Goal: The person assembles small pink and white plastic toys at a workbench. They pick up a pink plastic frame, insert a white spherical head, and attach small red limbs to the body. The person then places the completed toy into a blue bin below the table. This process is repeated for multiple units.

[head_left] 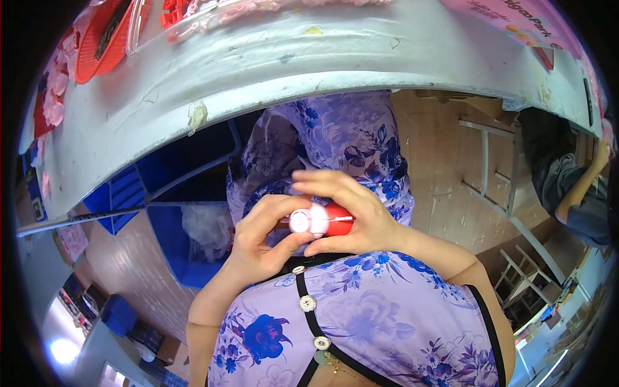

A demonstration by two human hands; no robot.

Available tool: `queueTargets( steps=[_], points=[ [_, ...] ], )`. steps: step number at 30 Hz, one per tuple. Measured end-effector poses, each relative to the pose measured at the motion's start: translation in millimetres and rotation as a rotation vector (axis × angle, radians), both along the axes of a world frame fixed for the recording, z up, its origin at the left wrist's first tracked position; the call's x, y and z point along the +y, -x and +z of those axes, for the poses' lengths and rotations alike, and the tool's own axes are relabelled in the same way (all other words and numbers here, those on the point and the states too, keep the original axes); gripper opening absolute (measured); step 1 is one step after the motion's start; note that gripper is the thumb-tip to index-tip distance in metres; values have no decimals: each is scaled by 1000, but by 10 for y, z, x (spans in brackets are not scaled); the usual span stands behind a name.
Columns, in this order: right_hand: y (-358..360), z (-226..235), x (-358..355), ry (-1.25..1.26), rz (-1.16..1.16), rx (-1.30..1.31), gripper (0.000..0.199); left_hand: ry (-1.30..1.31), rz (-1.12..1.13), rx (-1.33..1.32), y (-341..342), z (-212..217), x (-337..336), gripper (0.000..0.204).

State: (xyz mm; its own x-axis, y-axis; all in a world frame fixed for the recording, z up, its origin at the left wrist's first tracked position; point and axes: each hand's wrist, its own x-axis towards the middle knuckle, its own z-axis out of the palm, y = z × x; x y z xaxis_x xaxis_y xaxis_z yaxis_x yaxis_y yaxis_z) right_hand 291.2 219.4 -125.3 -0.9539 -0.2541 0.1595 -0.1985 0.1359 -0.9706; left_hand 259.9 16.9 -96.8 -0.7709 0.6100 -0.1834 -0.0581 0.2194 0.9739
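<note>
Close in front of my body I hold a small red object with a rounded white end, its white part very bright in the picture; its exact kind cannot be made out. Thumb and fingers of my left hand close on the white end. From the other side my right hand grips the red body between thumb and fingers, with the upper fingers lifted and slightly blurred. Both hands are above my lap in purple floral trousers.
A white-covered table curves across the far side, bearing a red basket, a clear tray with pink pieces and a pink box. Blue crates stand below left. A co-worker's arm shows at right, near metal frames.
</note>
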Motion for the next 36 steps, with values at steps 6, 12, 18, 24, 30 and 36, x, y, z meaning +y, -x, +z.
queueTargets(
  steps=[6,12,18,24,30,36],
  points=[
    [-71,-34,0,-12,-24,-127,62,29,10,131,-48,-109,62,35],
    [-116,-102,-52,59,-97,-189,55,44,23,156,-33,-159,85,32],
    [-84,-92,-2,64,-71,-239,57,-17,71,-19,1,-190,96,29],
    [-146,10,242,15,-54,-346,60,-103,172,-88,51,-219,32,30],
    [-197,20,296,-95,2,-329,59,-91,234,-156,1,-255,39,29],
    [-327,-215,194,-159,-8,-13,58,193,-207,268,190,-78,93,36]
  ],
)
